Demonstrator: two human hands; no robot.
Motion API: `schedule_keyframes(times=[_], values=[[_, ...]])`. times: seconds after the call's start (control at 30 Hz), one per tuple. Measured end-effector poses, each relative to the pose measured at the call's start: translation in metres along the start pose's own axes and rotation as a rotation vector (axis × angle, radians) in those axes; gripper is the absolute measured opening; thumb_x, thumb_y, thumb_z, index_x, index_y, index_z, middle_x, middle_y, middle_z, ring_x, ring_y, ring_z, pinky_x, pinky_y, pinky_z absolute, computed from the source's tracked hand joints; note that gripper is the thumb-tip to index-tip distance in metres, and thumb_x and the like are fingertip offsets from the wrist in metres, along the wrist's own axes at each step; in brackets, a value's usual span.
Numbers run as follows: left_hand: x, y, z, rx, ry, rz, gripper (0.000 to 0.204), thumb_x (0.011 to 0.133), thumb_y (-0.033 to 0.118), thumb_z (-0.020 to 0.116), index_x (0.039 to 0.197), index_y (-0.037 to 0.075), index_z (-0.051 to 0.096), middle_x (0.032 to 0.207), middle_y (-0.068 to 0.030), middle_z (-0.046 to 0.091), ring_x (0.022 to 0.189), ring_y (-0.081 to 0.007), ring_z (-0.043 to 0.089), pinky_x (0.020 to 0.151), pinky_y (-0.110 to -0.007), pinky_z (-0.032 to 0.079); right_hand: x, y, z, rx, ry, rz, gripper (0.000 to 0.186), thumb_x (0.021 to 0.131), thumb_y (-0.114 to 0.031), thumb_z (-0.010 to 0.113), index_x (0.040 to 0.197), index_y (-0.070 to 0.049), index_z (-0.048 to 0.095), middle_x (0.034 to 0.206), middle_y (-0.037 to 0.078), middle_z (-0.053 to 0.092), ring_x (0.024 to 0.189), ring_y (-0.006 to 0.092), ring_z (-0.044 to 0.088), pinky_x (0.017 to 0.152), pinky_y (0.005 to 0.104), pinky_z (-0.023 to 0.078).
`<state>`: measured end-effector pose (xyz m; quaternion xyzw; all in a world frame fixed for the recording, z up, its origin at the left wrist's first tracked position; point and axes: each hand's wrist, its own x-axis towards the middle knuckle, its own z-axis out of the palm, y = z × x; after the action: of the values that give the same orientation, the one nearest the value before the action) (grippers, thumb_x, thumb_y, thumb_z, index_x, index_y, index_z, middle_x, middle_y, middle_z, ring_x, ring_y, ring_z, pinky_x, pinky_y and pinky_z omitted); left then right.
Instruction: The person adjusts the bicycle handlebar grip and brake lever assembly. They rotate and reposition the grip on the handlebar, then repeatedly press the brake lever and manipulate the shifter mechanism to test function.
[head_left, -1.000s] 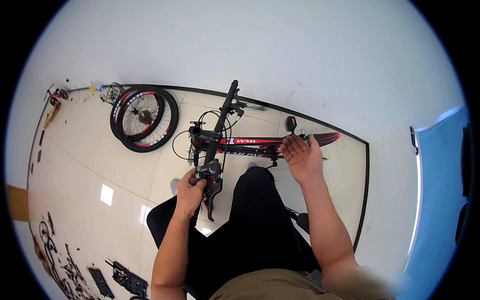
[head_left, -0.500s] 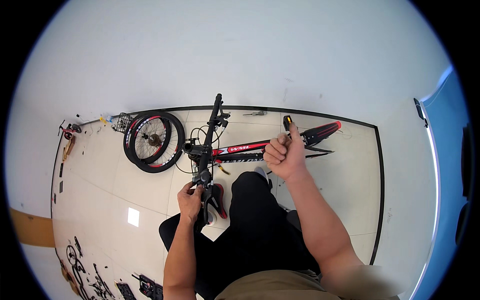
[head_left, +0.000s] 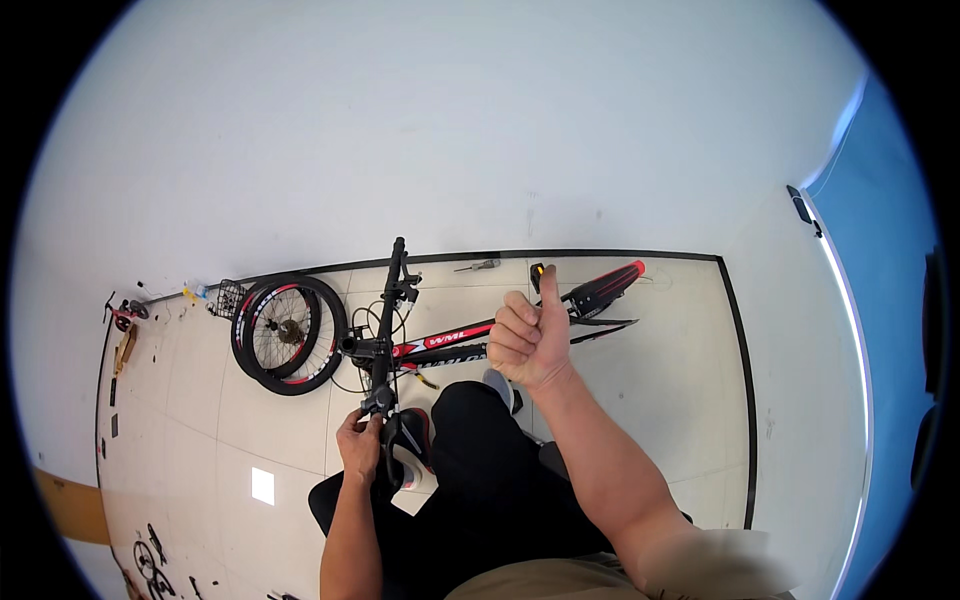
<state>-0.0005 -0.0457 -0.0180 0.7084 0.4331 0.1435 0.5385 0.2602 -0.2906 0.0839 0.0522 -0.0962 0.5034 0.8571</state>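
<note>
A black handlebar (head_left: pixel 387 315) stands across the front of a red and black bicycle frame (head_left: pixel 450 338). My left hand (head_left: pixel 358 445) is closed around the near part of the bar, thumb and fingers at the dark clamp and lever fittings (head_left: pixel 378 402). What lies under those fingertips is partly hidden. Above the frame, my right hand (head_left: pixel 528 342) is raised with its thumb pointing up and the other fingers curled into a fist; nothing shows in it. Just behind the thumb is a dark pedal with a yellow reflector (head_left: pixel 538 273). A red-tipped black mudguard (head_left: pixel 606 287) ends the frame at right.
Two bicycle wheels (head_left: pixel 290 332) lie overlapping on the tiled floor at left, beside a black wire basket (head_left: pixel 226 298). A screwdriver-like tool (head_left: pixel 480 266) lies by the wall. Loose dark parts (head_left: pixel 150 565) are spread at lower left. My shoe (head_left: pixel 414 438) is close to the handlebar.
The whole view has shifted, so the bicycle and both hands appear lower and farther left. My right thumb stands more upright. My left hand stays on the handlebar.
</note>
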Motion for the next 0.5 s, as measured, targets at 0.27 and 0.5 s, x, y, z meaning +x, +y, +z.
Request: schedule_keyframes(times=[0.27, 0.5], values=[[-0.001, 0.001, -0.007, 0.055, 0.02, 0.027, 0.045, 0.095, 0.017, 0.073, 0.131, -0.008, 0.065, 0.087, -0.0144, 0.076, 0.067, -0.014, 0.066, 0.057, -0.029, 0.05, 0.005, 0.001, -0.006, -0.06, 0.108, -0.006, 0.079, 0.098, -0.082, 0.037, 0.062, -0.013, 0.047, 0.049, -0.004, 0.027, 0.043, 0.0108, 0.026, 0.039, 0.0273, 0.022], [-0.002, 0.009, -0.004, -0.05, -0.032, -0.048, 0.037, 0.097, 0.015, 0.072, 0.128, -0.005, 0.066, 0.084, -0.0098, 0.074, 0.062, -0.0103, 0.062, 0.054, -0.026, 0.048, 0.009, 0.005, -0.012, -0.159, 0.266, -0.044, 0.077, 0.1, -0.079, 0.04, 0.061, -0.013, 0.047, 0.049, -0.005, 0.029, 0.042, 0.0102, 0.024, 0.039, 0.027, 0.018]])
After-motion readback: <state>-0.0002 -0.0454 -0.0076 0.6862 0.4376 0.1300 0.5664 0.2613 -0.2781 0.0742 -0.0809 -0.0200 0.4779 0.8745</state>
